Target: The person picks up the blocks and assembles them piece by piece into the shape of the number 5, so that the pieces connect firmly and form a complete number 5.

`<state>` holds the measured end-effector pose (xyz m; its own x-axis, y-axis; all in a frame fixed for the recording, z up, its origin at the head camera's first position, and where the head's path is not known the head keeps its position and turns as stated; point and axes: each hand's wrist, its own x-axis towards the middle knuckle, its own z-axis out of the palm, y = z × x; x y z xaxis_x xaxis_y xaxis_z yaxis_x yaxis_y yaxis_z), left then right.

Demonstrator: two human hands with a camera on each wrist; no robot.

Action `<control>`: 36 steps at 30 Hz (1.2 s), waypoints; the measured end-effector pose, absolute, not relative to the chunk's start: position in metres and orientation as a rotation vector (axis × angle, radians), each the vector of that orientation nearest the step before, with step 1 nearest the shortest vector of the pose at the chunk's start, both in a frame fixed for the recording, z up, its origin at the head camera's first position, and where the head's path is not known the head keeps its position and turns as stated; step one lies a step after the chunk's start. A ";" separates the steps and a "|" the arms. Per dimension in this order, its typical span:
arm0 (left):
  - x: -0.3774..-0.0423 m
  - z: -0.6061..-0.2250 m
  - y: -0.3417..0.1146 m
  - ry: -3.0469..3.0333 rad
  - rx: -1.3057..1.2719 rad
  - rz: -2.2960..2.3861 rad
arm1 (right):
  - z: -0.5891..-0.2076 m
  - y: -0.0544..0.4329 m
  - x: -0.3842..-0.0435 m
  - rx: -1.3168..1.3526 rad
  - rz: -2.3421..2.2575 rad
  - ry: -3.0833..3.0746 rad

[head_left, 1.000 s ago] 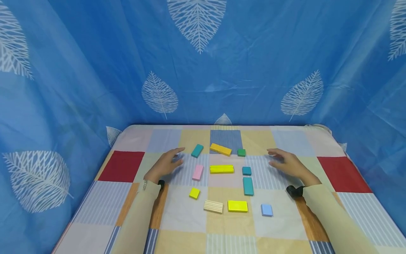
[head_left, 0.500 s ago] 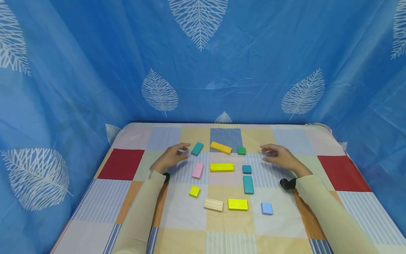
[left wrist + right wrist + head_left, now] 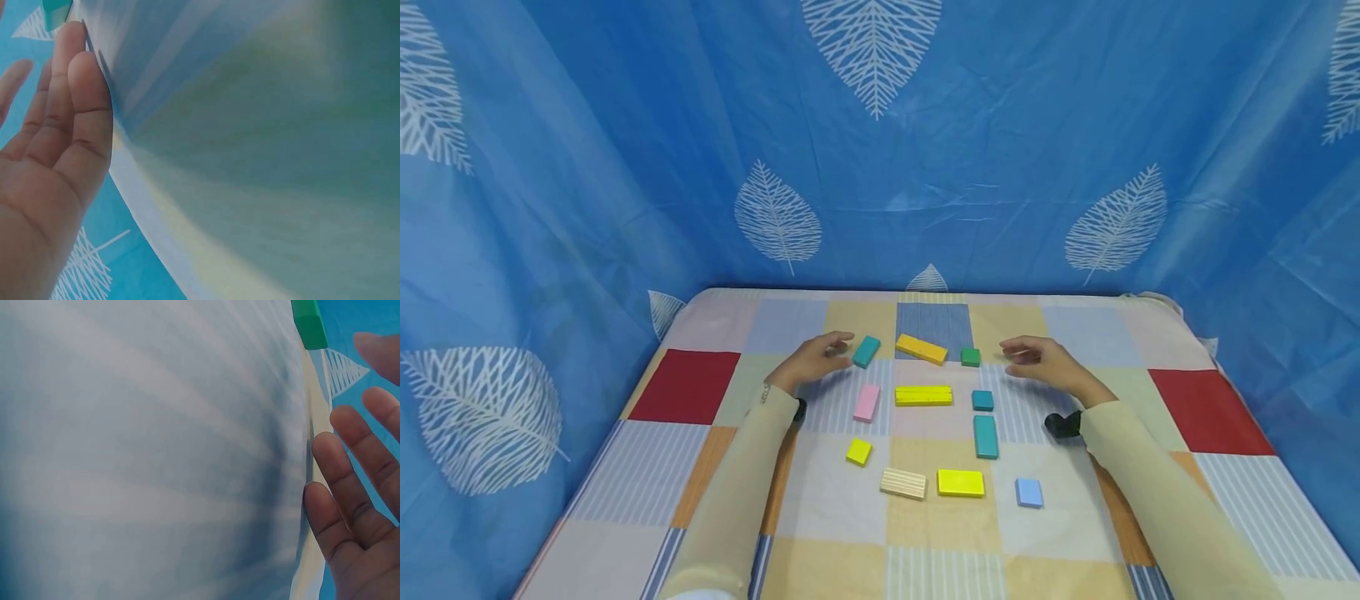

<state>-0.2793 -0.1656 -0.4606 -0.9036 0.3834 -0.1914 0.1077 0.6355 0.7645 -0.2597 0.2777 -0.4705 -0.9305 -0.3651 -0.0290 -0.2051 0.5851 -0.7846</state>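
My left hand point(image 3: 816, 360) hovers with loosely bent fingers just left of a teal block point(image 3: 867, 352), holding nothing. In the left wrist view that teal block point(image 3: 57, 12) shows past the fingertips. On the other side, my right hand point(image 3: 1041, 364) has its fingers apart and holds nothing; the nearest piece is a small green block point(image 3: 971, 357) to its left. The same green block point(image 3: 309, 325) appears at the top of the right wrist view. Between the hands lie an orange block point(image 3: 921, 349) and a long yellow block point(image 3: 923, 396). A pink block point(image 3: 867, 403) lies below the left fingers.
Closer to me lie a small yellow block point(image 3: 859, 452), a ridged wooden block point(image 3: 903, 483), a yellow block point(image 3: 960, 483), a light blue block point(image 3: 1029, 492) and two teal ones, a square point(image 3: 982, 401) and a rectangle point(image 3: 986, 437). A blue curtain point(image 3: 925, 167) closes off the table's back.
Both hands have moved inward and slightly away from me, the left nearer the teal block, the right nearer the green block. The blocks lie as before.
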 end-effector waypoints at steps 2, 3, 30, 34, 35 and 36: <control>-0.283 -0.460 -0.163 2.529 0.391 1.124 | -0.470 0.275 -0.261 -0.480 -1.262 2.626; -0.284 -0.460 -0.162 2.529 0.395 1.112 | -0.470 0.274 -0.262 -0.484 -1.263 2.628; -0.314 -0.460 -0.154 2.323 0.333 1.120 | -0.471 0.240 -0.288 -0.574 -1.231 2.563; -0.315 -0.460 -0.153 2.313 0.332 1.107 | -0.470 0.234 -0.292 -0.596 -1.245 2.535; -0.316 -0.460 -0.152 2.315 0.333 1.101 | -0.470 0.233 -0.293 -0.596 -1.244 2.532; -0.315 -0.460 -0.151 2.317 0.333 1.098 | -0.470 0.232 -0.294 -0.592 -1.247 2.527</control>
<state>-0.3154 -0.1515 -0.4597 -0.8189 0.4374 -0.3717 -0.0106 0.6360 0.7717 -0.2941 0.2320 -0.4702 -0.8826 -0.4671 -0.0522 -0.2428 0.5482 -0.8003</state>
